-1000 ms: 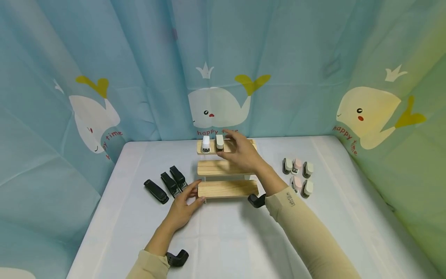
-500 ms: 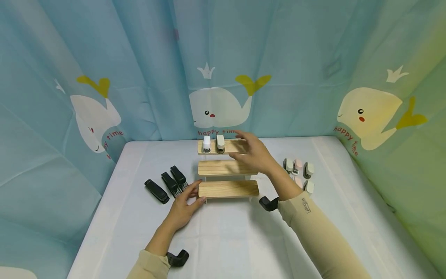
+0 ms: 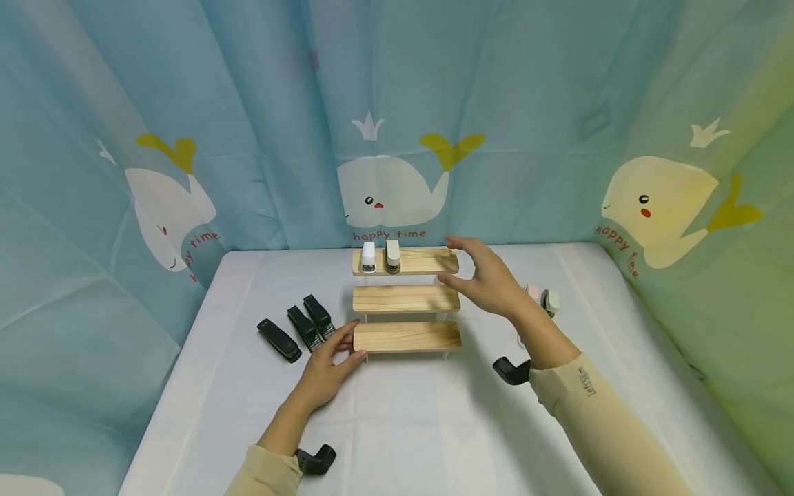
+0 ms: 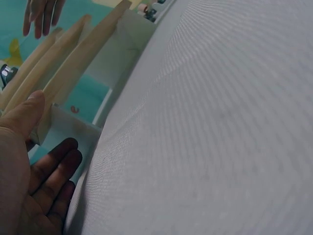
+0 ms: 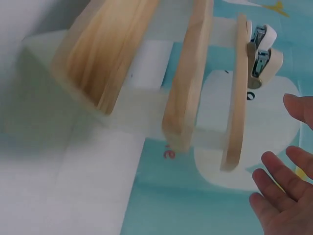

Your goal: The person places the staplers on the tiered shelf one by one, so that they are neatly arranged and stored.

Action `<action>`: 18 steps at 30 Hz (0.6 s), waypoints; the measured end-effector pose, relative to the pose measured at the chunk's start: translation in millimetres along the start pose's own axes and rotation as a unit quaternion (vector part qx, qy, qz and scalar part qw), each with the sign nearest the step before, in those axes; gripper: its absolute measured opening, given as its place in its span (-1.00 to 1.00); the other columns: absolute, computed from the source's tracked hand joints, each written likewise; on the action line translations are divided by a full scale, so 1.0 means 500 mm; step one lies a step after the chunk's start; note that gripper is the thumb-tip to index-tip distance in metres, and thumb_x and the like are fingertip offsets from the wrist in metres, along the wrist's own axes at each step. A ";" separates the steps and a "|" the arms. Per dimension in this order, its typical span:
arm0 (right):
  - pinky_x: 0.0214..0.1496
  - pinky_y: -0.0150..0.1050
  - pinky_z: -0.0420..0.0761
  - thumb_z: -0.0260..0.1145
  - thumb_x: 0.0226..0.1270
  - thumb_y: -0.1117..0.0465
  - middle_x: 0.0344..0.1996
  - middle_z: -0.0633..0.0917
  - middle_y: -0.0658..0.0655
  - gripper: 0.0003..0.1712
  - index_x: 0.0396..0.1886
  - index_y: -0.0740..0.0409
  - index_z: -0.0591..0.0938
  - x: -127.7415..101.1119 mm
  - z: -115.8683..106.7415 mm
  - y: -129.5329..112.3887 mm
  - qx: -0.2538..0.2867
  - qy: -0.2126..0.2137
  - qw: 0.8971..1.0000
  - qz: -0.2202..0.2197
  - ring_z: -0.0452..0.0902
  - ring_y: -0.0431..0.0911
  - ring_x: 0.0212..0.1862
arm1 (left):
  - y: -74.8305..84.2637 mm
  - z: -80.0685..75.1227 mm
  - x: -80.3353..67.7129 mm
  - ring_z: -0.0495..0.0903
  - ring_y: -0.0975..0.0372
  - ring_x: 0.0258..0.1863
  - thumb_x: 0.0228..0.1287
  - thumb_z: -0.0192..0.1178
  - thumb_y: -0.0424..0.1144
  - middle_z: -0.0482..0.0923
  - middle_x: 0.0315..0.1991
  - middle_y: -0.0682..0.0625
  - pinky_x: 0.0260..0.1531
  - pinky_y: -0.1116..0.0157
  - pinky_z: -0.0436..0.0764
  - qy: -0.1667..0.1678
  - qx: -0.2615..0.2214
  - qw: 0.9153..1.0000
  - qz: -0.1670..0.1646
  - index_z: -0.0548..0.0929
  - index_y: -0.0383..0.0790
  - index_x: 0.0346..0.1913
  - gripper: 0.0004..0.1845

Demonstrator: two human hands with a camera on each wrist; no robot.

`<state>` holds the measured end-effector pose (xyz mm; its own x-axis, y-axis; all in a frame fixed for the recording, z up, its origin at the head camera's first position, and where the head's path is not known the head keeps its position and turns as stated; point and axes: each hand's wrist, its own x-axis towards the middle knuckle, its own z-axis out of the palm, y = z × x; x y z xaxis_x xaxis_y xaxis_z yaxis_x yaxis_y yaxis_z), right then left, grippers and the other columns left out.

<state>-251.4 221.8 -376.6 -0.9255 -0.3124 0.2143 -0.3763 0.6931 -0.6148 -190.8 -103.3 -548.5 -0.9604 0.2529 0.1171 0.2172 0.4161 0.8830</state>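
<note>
A three-tier wooden stand (image 3: 406, 336) has clear supports. At the left end of its lowest tier, my left hand (image 3: 327, 372) holds the board between thumb and index finger; the other fingers hang loose below it in the left wrist view. On the top tier, a white mini stapler (image 3: 369, 255) and a cream mini stapler (image 3: 393, 255) stand side by side toward the left. My right hand (image 3: 490, 279) is off the top tier's right end, fingers spread and holding nothing. The right wrist view shows both mini staplers (image 5: 268, 66) beyond its fingertips.
Several black staplers (image 3: 304, 327) lie left of the stand, near my left hand. Right of it, a pink mini stapler (image 3: 531, 291) and another cream one (image 3: 550, 302) show past my right forearm, which hides others. A whale-print curtain (image 3: 279, 138) borders the table.
My right hand has drawn back rightward from the cream mini stapler, which stays standing on the top tier, and its fingers have spread. My left hand keeps its place on the stand.
</note>
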 end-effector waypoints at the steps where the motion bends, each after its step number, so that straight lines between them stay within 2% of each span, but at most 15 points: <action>1: 0.38 0.11 0.27 0.34 0.27 -0.11 0.37 0.38 -0.02 -0.21 0.45 -0.18 0.25 -0.004 -0.005 0.004 -0.007 0.000 1.000 0.000 0.20 0.00 0.44 | 0.000 0.000 0.000 0.50 0.29 0.12 0.24 0.22 0.19 0.52 0.09 0.25 0.20 0.01 0.40 0.000 0.000 1.000 -0.003 0.27 0.42 0.39 -0.34; 11: 0.34 0.13 0.28 0.31 0.30 -0.13 0.35 0.40 0.03 -0.21 0.46 -0.13 0.25 -0.040 -0.045 0.042 -0.053 -0.011 0.998 0.022 0.21 0.05 0.43 | 0.005 0.000 0.003 0.51 0.30 0.12 0.21 0.23 0.22 0.53 0.08 0.24 0.21 -0.01 0.40 -0.001 0.001 1.000 -0.018 0.28 0.41 0.39 -0.32; 13: 0.35 0.13 0.26 0.30 0.30 -0.13 0.35 0.40 0.05 -0.21 0.46 -0.10 0.25 -0.047 -0.052 0.052 -0.060 -0.014 0.998 0.026 0.20 0.06 0.43 | 0.005 0.001 0.006 0.53 0.28 0.12 0.21 0.24 0.20 0.56 0.07 0.23 0.21 -0.01 0.40 0.001 0.000 1.000 -0.013 0.28 0.38 0.40 -0.32; 14: 0.32 0.12 0.28 0.30 0.30 -0.14 0.36 0.40 0.05 -0.21 0.46 -0.08 0.26 -0.050 -0.056 0.057 -0.063 -0.017 0.997 0.028 0.30 0.07 0.36 | 0.005 0.001 0.007 0.55 0.27 0.11 0.22 0.24 0.19 0.57 0.06 0.22 0.21 -0.02 0.41 0.002 -0.001 1.000 -0.007 0.28 0.35 0.40 -0.32; 18: 0.32 0.10 0.29 0.29 0.31 -0.15 0.37 0.38 0.09 -0.23 0.43 -0.02 0.30 -0.067 -0.069 0.078 -0.077 -0.031 0.996 0.044 0.32 0.08 0.32 | 0.003 0.002 0.010 0.58 0.20 0.10 0.23 0.24 0.15 0.60 0.07 0.18 0.20 -0.05 0.42 0.003 -0.003 1.000 0.015 0.28 0.29 0.42 -0.31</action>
<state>-236.8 281.8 -381.7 -0.9524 -0.2829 0.1139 -0.3007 0.8090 -0.5051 -195.3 -100.7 -547.2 -0.9547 0.2591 0.1462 0.2446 0.4036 0.8816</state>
